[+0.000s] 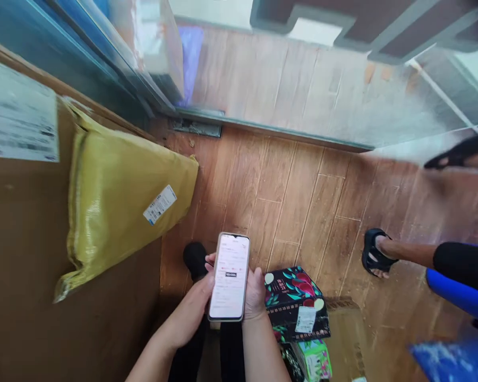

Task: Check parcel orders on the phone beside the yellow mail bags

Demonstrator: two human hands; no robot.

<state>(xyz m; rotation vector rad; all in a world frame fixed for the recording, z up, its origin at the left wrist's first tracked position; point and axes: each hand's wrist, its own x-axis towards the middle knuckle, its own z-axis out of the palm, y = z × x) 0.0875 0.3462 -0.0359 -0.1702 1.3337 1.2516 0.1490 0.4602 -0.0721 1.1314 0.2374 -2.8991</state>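
Lit phone [228, 277] held in both hands above a wood-plank floor [295, 196]

The phone is gripped from both sides, low in the view and in front of the wearer's legs, with its bright screen turned upward. Its left edge is held by the left hand [194, 309], whose fingertips can be seen beyond that edge; its right edge is clasped by the right hand [255, 297]. A small dark box is shown mid-screen, but the writing cannot be read.

To the left, a yellow parcel [131, 185] bearing a white label [160, 204] is set against a large brown box [24, 239]. Just beside the right hand, a black box [292, 293] printed with red fruit and leaves is seen, a green printed pack [316, 361] and a brown carton [344, 334] being placed next to it. Farther right, another person's foot [382, 249] is clad in a black sandal [371, 253]. A dark shoe [195, 260] is partly hidden near the left hand
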